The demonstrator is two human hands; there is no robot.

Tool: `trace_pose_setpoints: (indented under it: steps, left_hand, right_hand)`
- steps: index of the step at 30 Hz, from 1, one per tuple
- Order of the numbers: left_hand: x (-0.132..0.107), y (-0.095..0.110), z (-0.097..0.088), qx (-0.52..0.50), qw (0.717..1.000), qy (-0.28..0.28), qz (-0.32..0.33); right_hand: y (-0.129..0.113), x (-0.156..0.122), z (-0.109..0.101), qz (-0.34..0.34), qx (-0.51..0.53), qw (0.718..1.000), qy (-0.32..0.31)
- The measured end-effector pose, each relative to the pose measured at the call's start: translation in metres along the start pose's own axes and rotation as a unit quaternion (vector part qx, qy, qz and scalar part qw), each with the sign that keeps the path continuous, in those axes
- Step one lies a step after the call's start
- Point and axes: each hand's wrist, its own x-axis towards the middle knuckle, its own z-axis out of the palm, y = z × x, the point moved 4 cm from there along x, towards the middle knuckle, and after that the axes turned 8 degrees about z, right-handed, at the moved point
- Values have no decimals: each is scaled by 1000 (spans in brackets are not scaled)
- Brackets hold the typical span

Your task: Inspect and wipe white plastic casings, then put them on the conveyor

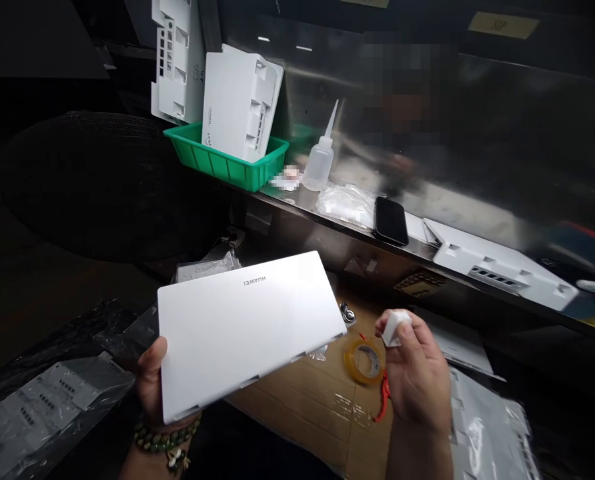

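Huawei cover panel (242, 327), white, sits tilted in our left hand (152, 383), thumb clamped on its near edge. Our right hand (417, 373) pinches a small white block (395, 328) above a tape roll (363, 360). Behind, a green bin (217, 163) holds upright white housings (237, 103).

Four white covers (250, 330), one bottle (319, 162), one phone (391, 221).

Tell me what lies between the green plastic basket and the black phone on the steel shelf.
In the head view, between the green plastic basket and the black phone stand a translucent squeeze bottle and a crumpled clear plastic bag.
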Motion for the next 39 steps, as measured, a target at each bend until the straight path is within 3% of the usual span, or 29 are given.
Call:
trace_pose_setpoints:
  steps: [5, 12, 14, 19, 22, 25, 28, 30, 32, 34, 36, 39]
  left_hand:
    - [-8, -6, -2, 12, 998, -17, -59]
    - [-5, -13, -7, 121, 988, 95, -31]
    - [-6, -15, -7, 111, 989, 79, -52]
    - [-11, -20, -3, -6, 988, -37, -147]
    - [-14, -21, -4, -26, 982, -72, -170]
    - [-16, -18, -10, 16, 983, -70, -172]
    - [-14, -10, -20, 132, 978, 3, -160]
    - [-11, 0, -30, 285, 943, 92, -147]
    - [-9, 10, -39, 443, 867, 184, -136]
    - [-9, 18, -42, 535, 802, 233, -126]
    - [-7, 19, -40, 589, 771, 217, -108]
    - [-6, 15, -27, 675, 722, 135, -70]
  right_hand:
    - [17, 1, 15, 78, 2, 997, -23]
    - [34, -6, 24, 128, -32, 991, -29]
    - [37, -8, 27, 135, -27, 990, -32]
    - [45, -10, 33, 167, 31, 985, -26]
    - [49, -10, 32, 174, 33, 984, -14]
    - [52, -11, 29, 166, 24, 986, -9]
    - [54, -11, 22, 138, 3, 990, 6]
    - [55, -11, 15, 98, -18, 995, 18]
    - [57, -12, 9, 51, -37, 998, 14]
    - [57, -13, 3, 9, -55, 998, 1]
    - [56, -13, -1, -22, -73, 997, -7]
    - [45, -11, -7, -62, -106, 992, 6]
